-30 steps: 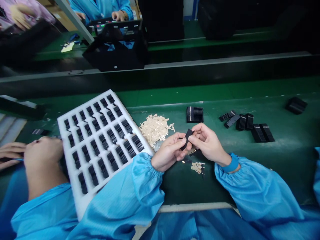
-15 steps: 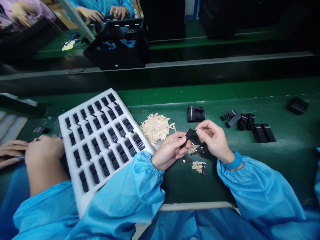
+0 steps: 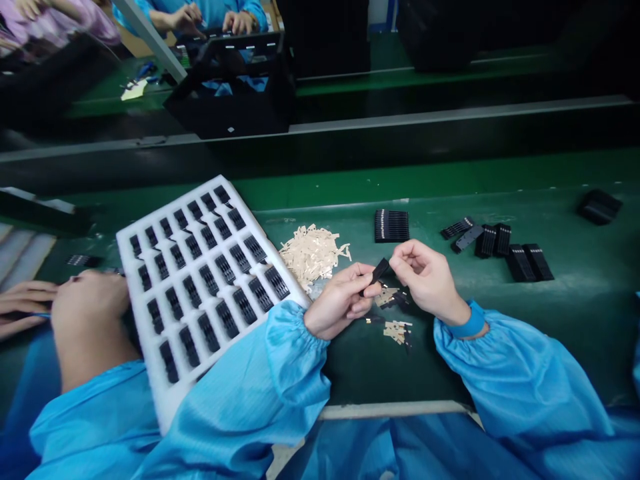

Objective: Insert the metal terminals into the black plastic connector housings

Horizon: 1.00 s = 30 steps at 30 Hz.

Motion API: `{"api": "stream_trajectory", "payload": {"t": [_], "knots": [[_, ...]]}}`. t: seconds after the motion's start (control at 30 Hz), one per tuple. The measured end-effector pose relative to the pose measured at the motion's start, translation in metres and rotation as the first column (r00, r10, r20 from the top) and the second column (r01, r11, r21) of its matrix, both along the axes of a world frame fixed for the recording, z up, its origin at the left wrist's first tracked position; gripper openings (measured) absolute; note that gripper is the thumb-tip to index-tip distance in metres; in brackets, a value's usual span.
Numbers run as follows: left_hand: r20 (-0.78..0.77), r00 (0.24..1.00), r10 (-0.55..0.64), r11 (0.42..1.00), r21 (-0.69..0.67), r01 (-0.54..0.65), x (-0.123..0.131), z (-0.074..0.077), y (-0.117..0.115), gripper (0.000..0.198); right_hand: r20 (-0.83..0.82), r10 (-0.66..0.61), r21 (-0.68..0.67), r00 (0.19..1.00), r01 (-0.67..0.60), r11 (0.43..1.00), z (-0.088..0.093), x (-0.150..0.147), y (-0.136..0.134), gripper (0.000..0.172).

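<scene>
Compared with one second before, our right hand (image 3: pixel 425 277) has come away from the black connector strip (image 3: pixel 380 270) and now has hold of nothing. Its thumb and forefinger are half curled just beside the upper end of the strip, and we cannot tell if they touch it. Our left hand (image 3: pixel 340 300) is almost closed and pinches the strip between thumb and fingers, so the strip stands tilted above this hand, with its lower part hidden by the fingers. Just below the two hands lie a few beige metal pieces (image 3: pixel 397 333) on the green bench mat (image 3: pixel 575 313). Left of our left hand is a larger pile of beige metal pieces (image 3: pixel 313 257), and further left is a white foam tray (image 3: pixel 170 207) with rows of black connectors (image 3: pixel 225 269). Right of our right hand lie black connector blocks (image 3: pixel 520 263). Beyond the tray, another person's hands (image 3: pixel 87 313) are at the left edge of the picture, and we cannot make out what they hold.
</scene>
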<state>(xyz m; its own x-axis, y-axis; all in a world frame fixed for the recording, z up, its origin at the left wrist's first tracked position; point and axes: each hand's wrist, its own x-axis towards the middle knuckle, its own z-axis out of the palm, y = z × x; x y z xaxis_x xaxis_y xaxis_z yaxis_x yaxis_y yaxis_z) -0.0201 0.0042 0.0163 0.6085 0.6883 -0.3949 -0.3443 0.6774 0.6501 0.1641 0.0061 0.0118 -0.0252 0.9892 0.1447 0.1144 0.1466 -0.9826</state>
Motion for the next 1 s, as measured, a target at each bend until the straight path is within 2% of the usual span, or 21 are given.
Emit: {"api": "stream_trajectory", "payload": {"t": [0.47, 0.63, 0.67, 0.8, 1.0], "knots": [[-0.07, 0.997, 0.011, 0.999, 0.032, -0.009, 0.001, 0.0, 0.0, 0.025, -0.052, 0.058, -0.139, 0.997, -0.065, 0.988, -0.002, 0.002, 0.004, 0.034], [-0.067, 0.995, 0.077, 0.995, 0.065, -0.073, 0.002, 0.0, 0.0, 0.028, -0.013, -0.103, -0.146, 0.995, 0.1, 0.984, -0.004, 0.001, 0.004, 0.033], [-0.071, 0.994, 0.083, 0.994, 0.073, -0.078, 0.003, 0.001, -0.001, 0.028, -0.028, -0.083, -0.151, 0.996, 0.078, 0.985, -0.004, 0.0, 0.003, 0.034], [-0.049, 0.997, 0.053, 0.994, 0.101, -0.047, 0.004, 0.004, -0.003, 0.029, -0.156, 0.142, -0.193, 0.978, -0.171, 0.966, -0.004, -0.006, -0.006, 0.037], [0.031, 0.998, -0.062, 0.991, 0.118, 0.058, 0.001, 0.003, -0.004, 0.026, -0.487, 0.13, -0.267, 0.864, -0.289, 0.919, -0.002, -0.013, -0.015, 0.029]]}}
